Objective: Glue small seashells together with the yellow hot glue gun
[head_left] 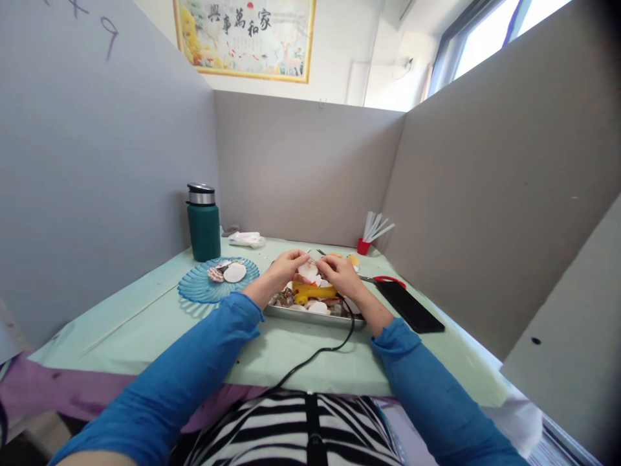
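1. The left hand [286, 266] has its fingers bent in narrow, and they seem to pinch the edge of a pale shell [308, 270].
2. The right hand [340, 273] is on the other side of that shell. Its fingers are bent in narrow too. I cannot tell if they grip the shell or some tiny bit.
3. The shell is up over the far part of the metal tray [315, 316], between the two hands.
4. The tray has lots of loose shells [317, 308] in it. They look not used yet, so I think much is left.
5. A yellow gun [315, 293] lies on top of them, near the wrists. It looks like a glue gun. Its black cord [317, 351] runs to the near edge of the table [160, 336]. No hand holds the gun.
6. On the left, a blue plate [191, 287] has a few plate shells [235, 272] on it. They may be set apart, but I cannot tell if they are done.
7. At the far right, a red cup [363, 246] is full of white sticks [372, 228], so plenty seem left.
8. I see no big finished thing, so the work looks partway along.
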{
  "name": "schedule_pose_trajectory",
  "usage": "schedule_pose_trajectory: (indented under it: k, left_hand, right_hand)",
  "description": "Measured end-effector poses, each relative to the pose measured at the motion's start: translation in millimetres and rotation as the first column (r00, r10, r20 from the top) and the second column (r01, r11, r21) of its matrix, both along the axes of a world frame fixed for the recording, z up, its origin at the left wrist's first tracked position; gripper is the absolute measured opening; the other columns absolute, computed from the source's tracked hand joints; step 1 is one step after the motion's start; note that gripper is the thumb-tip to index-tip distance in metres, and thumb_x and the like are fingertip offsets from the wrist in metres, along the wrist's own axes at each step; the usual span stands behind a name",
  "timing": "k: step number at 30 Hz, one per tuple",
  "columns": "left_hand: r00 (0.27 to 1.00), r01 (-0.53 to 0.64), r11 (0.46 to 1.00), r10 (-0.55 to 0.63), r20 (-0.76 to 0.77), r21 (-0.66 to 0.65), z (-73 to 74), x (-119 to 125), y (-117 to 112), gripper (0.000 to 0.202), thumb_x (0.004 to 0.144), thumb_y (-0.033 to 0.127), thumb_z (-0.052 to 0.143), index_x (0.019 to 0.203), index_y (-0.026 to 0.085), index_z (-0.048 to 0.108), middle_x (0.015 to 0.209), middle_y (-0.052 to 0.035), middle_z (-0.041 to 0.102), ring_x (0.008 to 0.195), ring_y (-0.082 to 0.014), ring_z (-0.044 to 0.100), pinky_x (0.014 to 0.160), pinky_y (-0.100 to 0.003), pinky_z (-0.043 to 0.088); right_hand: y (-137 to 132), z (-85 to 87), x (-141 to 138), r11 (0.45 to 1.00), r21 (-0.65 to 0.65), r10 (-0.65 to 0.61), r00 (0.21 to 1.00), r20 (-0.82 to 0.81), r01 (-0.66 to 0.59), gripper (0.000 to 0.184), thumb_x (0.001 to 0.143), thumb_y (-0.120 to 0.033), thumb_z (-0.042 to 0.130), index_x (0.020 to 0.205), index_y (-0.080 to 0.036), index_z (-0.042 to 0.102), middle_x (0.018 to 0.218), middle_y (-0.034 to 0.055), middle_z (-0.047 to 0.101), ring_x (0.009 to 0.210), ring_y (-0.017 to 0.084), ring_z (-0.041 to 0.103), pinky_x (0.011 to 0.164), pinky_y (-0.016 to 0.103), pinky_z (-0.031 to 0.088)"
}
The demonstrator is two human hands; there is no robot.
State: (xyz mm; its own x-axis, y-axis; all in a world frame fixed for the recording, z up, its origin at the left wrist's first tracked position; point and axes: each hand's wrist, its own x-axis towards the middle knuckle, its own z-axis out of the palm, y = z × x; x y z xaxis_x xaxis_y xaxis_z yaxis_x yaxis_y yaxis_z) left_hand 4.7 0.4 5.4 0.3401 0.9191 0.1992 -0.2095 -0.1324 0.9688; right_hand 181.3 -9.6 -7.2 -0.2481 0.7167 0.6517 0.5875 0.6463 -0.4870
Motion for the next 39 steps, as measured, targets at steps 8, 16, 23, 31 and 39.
schedule_pose_trajectory:
  k: [8,16,23,31,39]
  left_hand:
    - [0.998,0.056,0.998,-0.056,-0.025,0.038,-0.2,-2.6,0.0,0.033,0.073,0.040,0.074,0.080,0.013,0.056,0.070,-0.0015,0.057,0.061,-0.0105,0.057,0.049,-0.022,0.052]
    - [0.995,0.078,0.995,-0.074,-0.065,0.057,0.1,-2.6,-2.0,0.038,0.069,0.045,0.074,0.078,0.014,0.054,0.069,0.0004,0.055,0.060,-0.0099,0.055,0.049,-0.021,0.051]
    - [0.983,-0.007,0.993,0.029,-0.180,0.119,-3.4,-0.5,0.0,0.031,0.073,0.043,0.070,0.076,0.014,0.058,0.066,0.0007,0.053,0.063,-0.0108,0.055,0.051,-0.022,0.053]
    - [0.988,-0.008,0.999,0.016,-0.151,0.050,-0.8,1.5,-2.0,0.025,0.073,0.032,0.072,0.071,0.013,0.056,0.064,0.0007,0.050,0.059,-0.0106,0.055,0.051,-0.026,0.055]
    - [0.997,-0.055,0.996,0.059,-0.047,0.072,-2.5,1.7,2.5,0.022,0.074,0.028,0.071,0.072,0.012,0.056,0.066,0.0026,0.047,0.058,-0.0078,0.052,0.057,-0.028,0.058]
  right_hand:
    - [0.7,0.1,-1.7,0.987,-0.062,0.137,0.981,-0.137,-0.147,0.025,0.086,-0.041,0.052,0.080,-0.018,0.059,0.070,0.0000,0.062,0.059,0.011,0.053,0.055,0.022,0.039]
    - [0.0,-1.4,-0.1,0.984,-0.057,0.159,0.977,-0.141,-0.168,0.020,0.085,-0.035,0.053,0.078,-0.018,0.057,0.067,-0.0007,0.060,0.056,0.010,0.050,0.054,0.022,0.038]
    - [4.4,-4.7,1.4,1.000,0.002,0.000,0.997,-0.077,0.000,0.020,0.083,-0.035,0.053,0.075,-0.018,0.059,0.064,-0.0005,0.058,0.058,0.012,0.049,0.054,0.022,0.037]
    - [4.4,-3.6,0.0,1.000,0.001,-0.001,0.998,-0.058,0.001,0.024,0.084,-0.038,0.052,0.074,-0.018,0.059,0.064,-0.0010,0.057,0.058,0.011,0.048,0.054,0.022,0.036]
    - [4.1,-3.8,-0.8,0.997,-0.055,0.052,0.994,-0.091,-0.057,0.030,0.080,-0.047,0.061,0.081,-0.018,0.058,0.069,-0.0013,0.059,0.059,0.011,0.050,0.056,0.022,0.038]
